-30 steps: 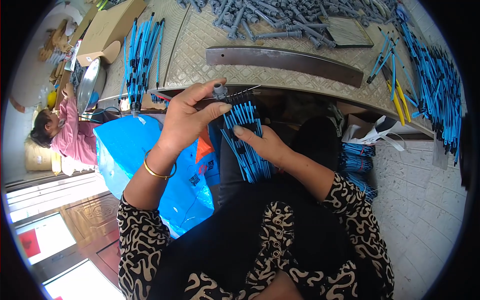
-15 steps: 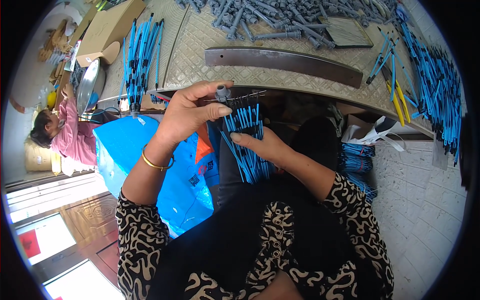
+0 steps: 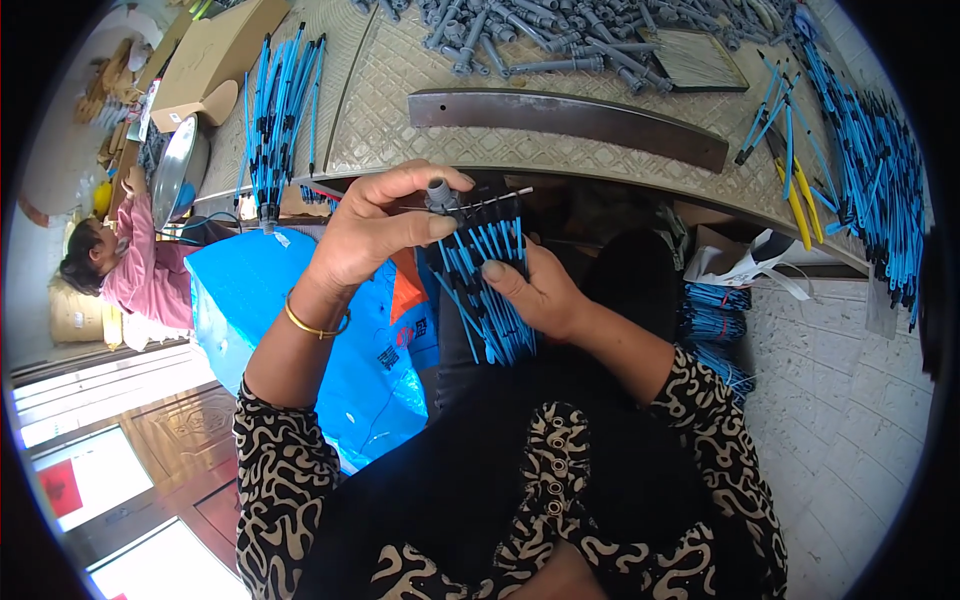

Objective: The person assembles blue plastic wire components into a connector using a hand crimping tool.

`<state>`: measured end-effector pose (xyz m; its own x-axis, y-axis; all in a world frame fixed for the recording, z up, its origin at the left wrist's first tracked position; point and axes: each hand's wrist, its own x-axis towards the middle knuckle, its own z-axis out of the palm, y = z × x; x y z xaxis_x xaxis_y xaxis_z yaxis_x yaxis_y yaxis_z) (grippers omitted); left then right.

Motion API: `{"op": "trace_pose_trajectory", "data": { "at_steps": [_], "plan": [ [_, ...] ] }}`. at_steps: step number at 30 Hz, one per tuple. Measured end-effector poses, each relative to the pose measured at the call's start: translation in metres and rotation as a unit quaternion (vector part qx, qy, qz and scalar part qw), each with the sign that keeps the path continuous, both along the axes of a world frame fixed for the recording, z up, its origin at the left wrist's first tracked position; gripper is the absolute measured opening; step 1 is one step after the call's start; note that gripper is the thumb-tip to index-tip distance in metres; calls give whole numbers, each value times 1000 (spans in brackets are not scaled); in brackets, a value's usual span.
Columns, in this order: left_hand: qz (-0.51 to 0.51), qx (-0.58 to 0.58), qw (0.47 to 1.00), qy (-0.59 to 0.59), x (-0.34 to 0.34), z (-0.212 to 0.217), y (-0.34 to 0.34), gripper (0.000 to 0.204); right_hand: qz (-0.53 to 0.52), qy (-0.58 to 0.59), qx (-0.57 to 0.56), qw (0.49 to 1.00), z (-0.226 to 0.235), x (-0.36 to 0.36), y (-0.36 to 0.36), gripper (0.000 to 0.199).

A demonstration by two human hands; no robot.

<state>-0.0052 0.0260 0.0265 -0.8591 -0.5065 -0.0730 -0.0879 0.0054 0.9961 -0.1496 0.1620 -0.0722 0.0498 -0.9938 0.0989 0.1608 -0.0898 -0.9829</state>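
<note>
Between its thumb and index finger, my left hand (image 3: 370, 225) pinches a small grey plastic tube fitting (image 3: 438, 193). A thin dark metal rod (image 3: 500, 200) runs sideways beside the fitting, over the tops of the sticks; whether it passes through the fitting I cannot tell. My right hand (image 3: 540, 290) is closed round a bundle of thin blue sticks (image 3: 495, 320) with black sleeves and black tips. Its thumb presses across the front of the bundle, while most of its fingers are hidden behind. The bundle hangs tilted above my lap, its upper ends close to the fitting.
Many grey fittings (image 3: 540, 40) lie heaped on the worktable (image 3: 370, 120), behind a dark metal bar (image 3: 570, 128). Yellow-handled pliers (image 3: 797, 200) and piled blue sticks (image 3: 880, 180) are at right. At left are another stick bundle (image 3: 275, 130), a blue sack (image 3: 300, 330) and a person in pink (image 3: 150, 255).
The upper part of the stick bundle has shifted slightly left with my right hand. My left hand's fitting has moved a little left and down.
</note>
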Motion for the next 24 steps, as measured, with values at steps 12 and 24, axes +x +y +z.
{"op": "trace_pose_trajectory", "data": {
  "at_steps": [12, 24],
  "plan": [
    [12, 59, 998, -27, 5, 10, 5, 34, 85, -81, 71, 991, 12, -5, -2, 43],
    [-66, -521, 847, -85, -13, 27, -13, 30, -31, -91, 32, 995, 12, 3, 8, 38]
  ]
}}
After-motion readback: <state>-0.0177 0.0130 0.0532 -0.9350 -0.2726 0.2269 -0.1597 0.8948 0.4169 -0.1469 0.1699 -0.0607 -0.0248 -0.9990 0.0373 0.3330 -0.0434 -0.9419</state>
